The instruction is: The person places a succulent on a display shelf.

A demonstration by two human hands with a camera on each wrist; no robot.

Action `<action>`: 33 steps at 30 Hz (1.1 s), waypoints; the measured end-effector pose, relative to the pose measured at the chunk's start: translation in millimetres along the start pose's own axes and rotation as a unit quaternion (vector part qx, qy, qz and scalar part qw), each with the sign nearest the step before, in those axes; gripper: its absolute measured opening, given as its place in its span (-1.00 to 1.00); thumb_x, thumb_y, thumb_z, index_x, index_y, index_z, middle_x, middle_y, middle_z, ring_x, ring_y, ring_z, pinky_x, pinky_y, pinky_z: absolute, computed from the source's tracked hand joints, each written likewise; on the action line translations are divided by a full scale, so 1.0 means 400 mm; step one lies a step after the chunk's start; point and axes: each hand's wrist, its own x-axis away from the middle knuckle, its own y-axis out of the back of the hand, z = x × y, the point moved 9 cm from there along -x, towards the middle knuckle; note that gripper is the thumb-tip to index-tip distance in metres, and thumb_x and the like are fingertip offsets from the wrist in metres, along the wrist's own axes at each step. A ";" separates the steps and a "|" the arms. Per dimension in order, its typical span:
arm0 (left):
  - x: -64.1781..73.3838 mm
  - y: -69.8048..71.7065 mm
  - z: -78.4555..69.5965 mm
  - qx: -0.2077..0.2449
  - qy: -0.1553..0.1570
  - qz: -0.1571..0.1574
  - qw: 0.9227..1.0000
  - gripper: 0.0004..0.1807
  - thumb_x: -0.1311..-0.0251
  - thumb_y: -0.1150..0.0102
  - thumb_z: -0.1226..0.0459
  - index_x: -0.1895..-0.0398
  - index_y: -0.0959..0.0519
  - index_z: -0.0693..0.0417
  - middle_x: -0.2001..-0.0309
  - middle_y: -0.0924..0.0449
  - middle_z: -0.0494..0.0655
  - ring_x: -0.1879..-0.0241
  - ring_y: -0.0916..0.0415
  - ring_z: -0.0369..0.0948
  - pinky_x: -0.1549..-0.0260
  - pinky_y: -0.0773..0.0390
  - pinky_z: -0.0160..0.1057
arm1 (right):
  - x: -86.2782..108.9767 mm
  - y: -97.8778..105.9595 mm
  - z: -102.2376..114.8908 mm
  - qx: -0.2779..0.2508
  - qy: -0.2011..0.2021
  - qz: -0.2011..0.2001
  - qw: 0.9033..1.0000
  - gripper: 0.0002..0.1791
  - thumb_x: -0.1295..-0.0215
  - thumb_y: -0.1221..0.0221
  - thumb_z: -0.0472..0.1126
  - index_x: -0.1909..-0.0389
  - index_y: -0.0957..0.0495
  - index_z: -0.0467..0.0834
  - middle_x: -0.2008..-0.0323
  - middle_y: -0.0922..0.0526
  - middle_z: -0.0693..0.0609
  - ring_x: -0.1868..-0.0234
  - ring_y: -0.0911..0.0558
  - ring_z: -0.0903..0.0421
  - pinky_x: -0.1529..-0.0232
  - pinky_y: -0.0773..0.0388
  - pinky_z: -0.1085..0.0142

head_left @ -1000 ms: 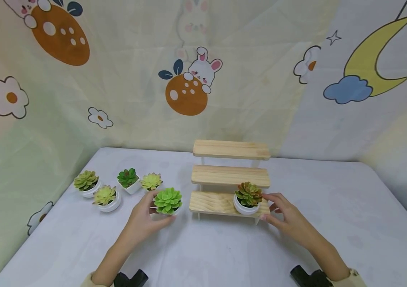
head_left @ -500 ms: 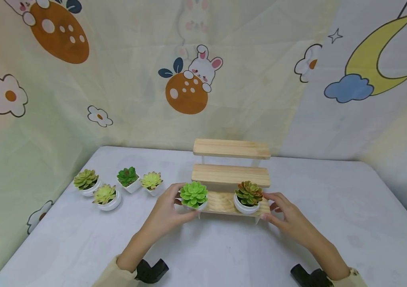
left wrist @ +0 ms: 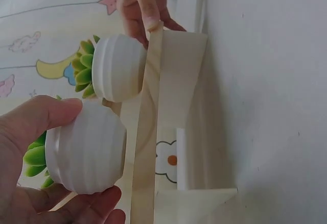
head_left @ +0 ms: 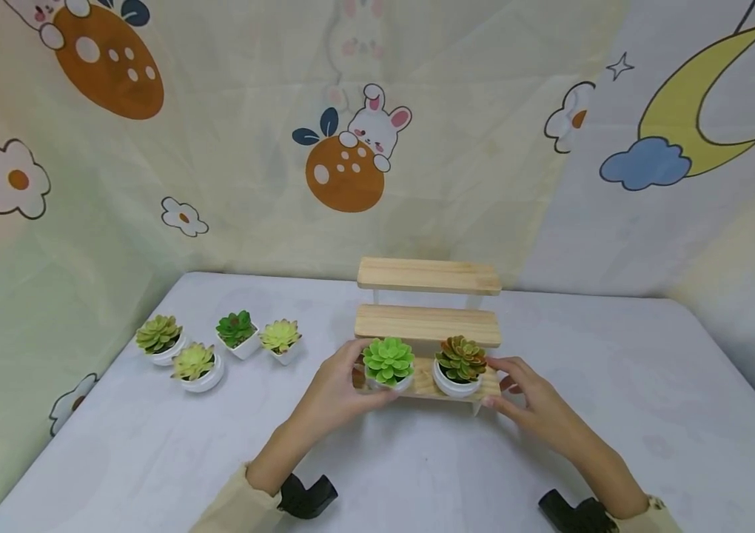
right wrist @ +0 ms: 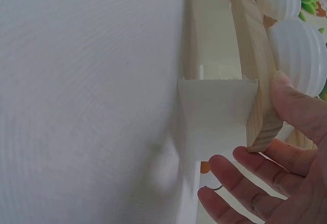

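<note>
My left hand [head_left: 340,385] holds a bright green potted succulent [head_left: 387,361], its thumb and fingers curled round the ribbed white pot [left wrist: 87,147]. In the left wrist view a narrow gap shows between the pot's base and the bottom board [left wrist: 148,127] of a three-tier wooden stand [head_left: 427,324]. Beside it on that board, to the right, stands a reddish-green potted succulent [head_left: 461,359]. My right hand [head_left: 534,403] grips the board's right end; in the right wrist view the thumb presses its edge and fingertips touch the end.
Several other potted succulents stand on the white-covered table at left: an olive-green one [head_left: 159,334], a pale one [head_left: 194,361], a dark green one [head_left: 236,329] and a yellow-green one [head_left: 280,337]. A printed cloth backdrop [head_left: 457,207] rises behind the table.
My left hand has carried the bright green succulent rightward from beside the stand to over the left part of the bottom board. My right hand has stayed at the board's right end.
</note>
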 end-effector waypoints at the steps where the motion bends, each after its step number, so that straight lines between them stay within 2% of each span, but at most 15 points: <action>1: -0.002 -0.004 -0.002 0.001 -0.002 0.003 1.000 -0.30 0.18 -0.47 0.13 -0.12 -0.41 -0.04 0.07 -0.51 -0.22 0.26 -0.44 -0.30 0.29 -0.49 -0.34 | 0.000 0.000 0.000 0.000 0.000 0.000 1.000 -0.40 -0.17 -0.25 -0.11 -0.19 -0.34 -0.27 -0.01 -0.49 -0.10 0.21 -0.56 0.11 0.18 -0.59 0.18; 7: -0.007 -0.024 -0.010 0.003 -0.013 0.016 1.000 -0.29 0.15 -0.45 0.13 -0.14 -0.39 0.00 0.05 -0.52 -0.19 0.26 -0.41 -0.30 0.29 -0.48 -0.35 | 0.001 0.001 0.000 0.003 -0.001 -0.001 1.000 -0.40 -0.17 -0.25 -0.10 -0.19 -0.34 -0.26 -0.01 -0.49 -0.09 0.21 -0.56 0.13 0.18 -0.59 0.18; 10: -0.008 -0.031 -0.009 0.002 -0.011 0.019 1.000 -0.29 0.15 -0.45 0.12 -0.15 -0.39 0.00 0.01 -0.52 -0.19 0.23 -0.39 -0.29 0.29 -0.45 -0.33 | 0.000 0.001 -0.001 0.002 -0.003 0.000 1.000 -0.40 -0.17 -0.25 -0.10 -0.19 -0.34 -0.26 -0.01 -0.49 -0.09 0.21 -0.56 0.12 0.18 -0.58 0.18; 15: -0.009 -0.036 0.001 0.003 -0.001 0.022 1.000 -0.29 0.13 -0.44 0.08 -0.14 -0.38 -0.01 0.08 -0.54 -0.17 0.26 -0.36 -0.26 0.34 -0.40 -0.33 | -0.002 -0.001 -0.003 -0.001 -0.005 0.002 1.000 -0.40 -0.18 -0.24 -0.10 -0.19 -0.34 -0.25 -0.01 -0.49 -0.09 0.20 -0.56 0.11 0.18 -0.58 0.18; 23: -0.010 -0.044 0.015 0.021 0.013 0.027 0.999 -0.26 0.11 -0.43 0.08 -0.18 -0.34 0.01 -0.12 -0.50 -0.02 -0.08 -0.44 -0.15 -0.04 -0.43 -0.02 | -0.001 -0.001 0.000 -0.003 -0.005 0.005 1.000 -0.40 -0.18 -0.24 -0.09 -0.20 -0.33 -0.24 -0.03 -0.48 -0.10 0.19 -0.56 0.10 0.17 -0.58 0.16; 33: -0.007 -0.048 0.023 0.020 0.015 0.027 0.999 -0.23 0.10 -0.41 0.03 -0.21 -0.31 0.01 -0.11 -0.50 -0.04 -0.08 -0.44 -0.16 -0.02 -0.44 -0.04 | -0.001 0.000 0.002 -0.001 -0.005 0.005 1.000 -0.40 -0.18 -0.24 -0.09 -0.20 -0.33 -0.24 -0.04 -0.48 -0.10 0.19 -0.57 0.10 0.17 -0.58 0.16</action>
